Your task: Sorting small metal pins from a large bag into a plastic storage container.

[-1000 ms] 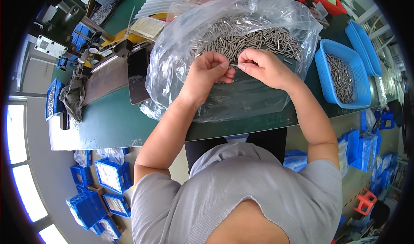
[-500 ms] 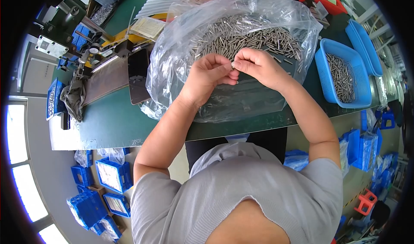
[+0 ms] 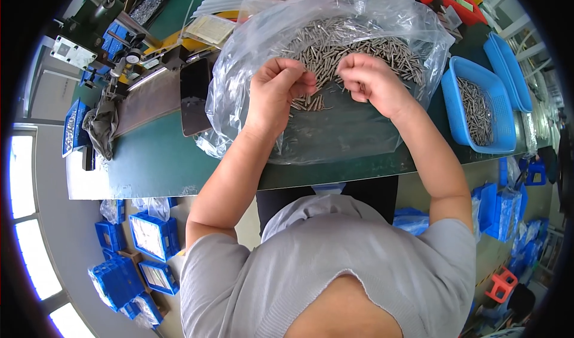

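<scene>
A heap of small metal pins (image 3: 326, 50) lies on a clear plastic bag (image 3: 239, 57) spread over the green table. My left hand (image 3: 276, 90) hovers over the heap's near left side, its fingers curled and thumb pressed in. A few pins (image 3: 310, 104) lie just below its fingertips. Apart from it, my right hand (image 3: 375, 82) is above the heap's near right side, fingers bent inward with the tips together. Whatever either hand may hold is too small or hidden to make out.
At right stands a blue basket (image 3: 507, 120) of metal pins, beside another blue basket (image 3: 508, 69). A dark flat tablet-like slab (image 3: 195, 96) lies left of the bag. Further left is a bench fixture with a dial gauge (image 3: 133, 57). A red tray (image 3: 463, 9) sits at the back right.
My hands, touching at the fingertips before, have drawn apart, left hand leftward and right hand rightward. Pins below the left hand have come into sight. The whole view has shifted slightly.
</scene>
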Demonstrator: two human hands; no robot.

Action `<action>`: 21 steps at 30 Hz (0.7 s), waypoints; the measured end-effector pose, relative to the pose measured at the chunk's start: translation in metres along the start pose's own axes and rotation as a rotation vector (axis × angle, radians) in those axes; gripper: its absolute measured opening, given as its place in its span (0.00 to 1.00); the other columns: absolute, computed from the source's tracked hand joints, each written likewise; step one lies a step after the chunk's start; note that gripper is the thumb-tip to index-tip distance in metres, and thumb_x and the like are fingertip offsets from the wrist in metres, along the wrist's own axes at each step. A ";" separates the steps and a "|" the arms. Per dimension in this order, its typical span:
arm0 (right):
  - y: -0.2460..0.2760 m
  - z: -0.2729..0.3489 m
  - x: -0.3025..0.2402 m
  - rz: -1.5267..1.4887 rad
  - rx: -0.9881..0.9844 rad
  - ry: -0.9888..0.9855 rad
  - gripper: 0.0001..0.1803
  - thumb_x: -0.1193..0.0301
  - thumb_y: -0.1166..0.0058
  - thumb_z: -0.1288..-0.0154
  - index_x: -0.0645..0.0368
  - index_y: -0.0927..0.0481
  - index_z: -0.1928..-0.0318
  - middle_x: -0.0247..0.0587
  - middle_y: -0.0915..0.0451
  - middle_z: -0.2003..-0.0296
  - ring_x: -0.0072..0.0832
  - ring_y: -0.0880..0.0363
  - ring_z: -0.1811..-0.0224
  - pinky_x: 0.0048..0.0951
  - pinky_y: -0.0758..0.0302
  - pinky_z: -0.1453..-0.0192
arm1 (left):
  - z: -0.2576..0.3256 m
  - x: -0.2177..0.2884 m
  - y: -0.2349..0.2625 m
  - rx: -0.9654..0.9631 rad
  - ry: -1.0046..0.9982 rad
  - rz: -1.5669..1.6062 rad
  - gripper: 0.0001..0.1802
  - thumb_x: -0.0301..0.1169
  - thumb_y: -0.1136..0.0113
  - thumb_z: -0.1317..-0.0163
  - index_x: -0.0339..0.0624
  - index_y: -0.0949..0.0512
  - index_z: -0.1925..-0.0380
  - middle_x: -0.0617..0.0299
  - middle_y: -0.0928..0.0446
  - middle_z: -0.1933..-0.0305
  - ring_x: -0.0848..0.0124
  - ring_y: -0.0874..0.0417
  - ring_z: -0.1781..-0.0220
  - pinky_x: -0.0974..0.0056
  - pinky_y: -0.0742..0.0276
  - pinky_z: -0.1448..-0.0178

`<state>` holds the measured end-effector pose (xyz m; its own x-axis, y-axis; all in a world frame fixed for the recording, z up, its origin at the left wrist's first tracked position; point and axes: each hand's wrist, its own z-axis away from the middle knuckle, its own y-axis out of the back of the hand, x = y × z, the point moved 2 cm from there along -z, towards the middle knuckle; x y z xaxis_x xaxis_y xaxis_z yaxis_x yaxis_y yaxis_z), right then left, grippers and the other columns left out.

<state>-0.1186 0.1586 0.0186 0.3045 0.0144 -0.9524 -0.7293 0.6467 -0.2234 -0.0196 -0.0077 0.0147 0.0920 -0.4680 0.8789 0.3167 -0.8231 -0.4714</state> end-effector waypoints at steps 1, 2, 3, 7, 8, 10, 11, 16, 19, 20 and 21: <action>-0.003 0.001 0.002 0.159 -0.020 -0.062 0.07 0.69 0.47 0.40 0.59 0.23 0.64 0.28 0.25 0.73 0.15 0.30 0.74 0.20 0.33 0.70 | 0.000 0.000 0.001 0.001 -0.001 0.008 0.07 0.26 0.46 0.39 0.32 0.28 0.67 0.53 0.22 0.70 0.67 0.20 0.71 0.66 0.20 0.63; -0.017 0.004 0.000 0.440 -0.021 0.120 0.07 0.70 0.44 0.42 0.60 0.20 0.65 0.26 0.25 0.75 0.14 0.31 0.76 0.18 0.33 0.72 | 0.000 0.001 0.003 0.004 -0.003 0.016 0.07 0.26 0.46 0.39 0.32 0.28 0.67 0.53 0.22 0.70 0.67 0.20 0.71 0.66 0.20 0.63; -0.018 0.001 0.010 0.656 -0.055 0.237 0.06 0.71 0.42 0.43 0.58 0.19 0.65 0.29 0.23 0.75 0.15 0.28 0.76 0.19 0.31 0.72 | -0.001 0.000 0.001 0.001 -0.001 0.019 0.07 0.26 0.46 0.39 0.32 0.28 0.67 0.53 0.22 0.70 0.67 0.20 0.71 0.66 0.20 0.63; -0.036 0.003 0.023 1.165 -0.022 0.766 0.04 0.69 0.41 0.48 0.52 0.20 0.70 0.36 0.23 0.74 0.38 0.23 0.73 0.35 0.26 0.71 | -0.001 0.000 0.001 0.005 0.004 0.025 0.06 0.26 0.46 0.40 0.33 0.28 0.66 0.53 0.22 0.70 0.68 0.20 0.71 0.67 0.21 0.64; -0.038 0.003 0.023 1.165 -0.024 0.764 0.04 0.69 0.41 0.48 0.52 0.20 0.70 0.36 0.23 0.74 0.38 0.23 0.73 0.35 0.26 0.71 | 0.000 0.000 0.001 0.000 0.013 0.017 0.06 0.26 0.46 0.40 0.33 0.28 0.66 0.53 0.22 0.71 0.68 0.20 0.71 0.67 0.21 0.64; -0.043 0.005 0.022 1.273 -0.068 0.806 0.04 0.69 0.43 0.47 0.54 0.23 0.71 0.37 0.25 0.76 0.38 0.23 0.74 0.36 0.27 0.72 | -0.001 -0.001 0.003 0.004 0.014 0.023 0.06 0.26 0.46 0.40 0.33 0.28 0.66 0.53 0.22 0.71 0.68 0.20 0.71 0.67 0.21 0.64; -0.042 0.005 0.020 1.273 -0.070 0.807 0.04 0.69 0.43 0.47 0.54 0.23 0.71 0.37 0.25 0.76 0.38 0.23 0.74 0.36 0.27 0.72 | -0.001 -0.001 0.004 0.008 0.011 0.028 0.06 0.26 0.45 0.40 0.33 0.28 0.66 0.53 0.22 0.71 0.68 0.20 0.71 0.67 0.21 0.64; -0.027 0.010 0.008 1.414 -0.124 0.716 0.05 0.71 0.43 0.48 0.56 0.23 0.70 0.38 0.24 0.74 0.37 0.23 0.72 0.35 0.26 0.69 | 0.000 0.001 0.001 0.007 0.003 0.044 0.06 0.26 0.45 0.40 0.34 0.28 0.66 0.53 0.22 0.71 0.69 0.20 0.72 0.67 0.21 0.64; -0.028 0.013 0.005 1.405 -0.108 0.709 0.05 0.72 0.43 0.48 0.57 0.23 0.69 0.38 0.24 0.74 0.37 0.23 0.71 0.35 0.26 0.69 | 0.000 0.000 0.001 0.002 0.005 0.033 0.06 0.26 0.45 0.40 0.34 0.28 0.67 0.53 0.22 0.71 0.69 0.20 0.72 0.67 0.21 0.64; -0.029 0.014 0.005 1.399 -0.103 0.707 0.05 0.72 0.43 0.48 0.57 0.24 0.70 0.39 0.24 0.74 0.38 0.23 0.71 0.35 0.26 0.69 | 0.000 0.000 0.001 0.000 0.011 0.029 0.06 0.26 0.45 0.40 0.34 0.28 0.67 0.53 0.22 0.71 0.69 0.20 0.72 0.67 0.21 0.64; -0.030 0.013 0.005 1.401 -0.102 0.706 0.05 0.72 0.43 0.48 0.57 0.24 0.70 0.39 0.24 0.74 0.38 0.23 0.71 0.35 0.26 0.69 | 0.000 0.000 0.001 -0.001 0.011 0.030 0.06 0.26 0.45 0.40 0.34 0.28 0.67 0.53 0.22 0.71 0.69 0.20 0.72 0.67 0.21 0.64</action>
<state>-0.0870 0.1495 0.0230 -0.9383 0.1706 -0.3007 -0.2210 0.3730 0.9011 -0.0194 -0.0082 0.0143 0.0908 -0.4957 0.8637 0.3126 -0.8093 -0.4973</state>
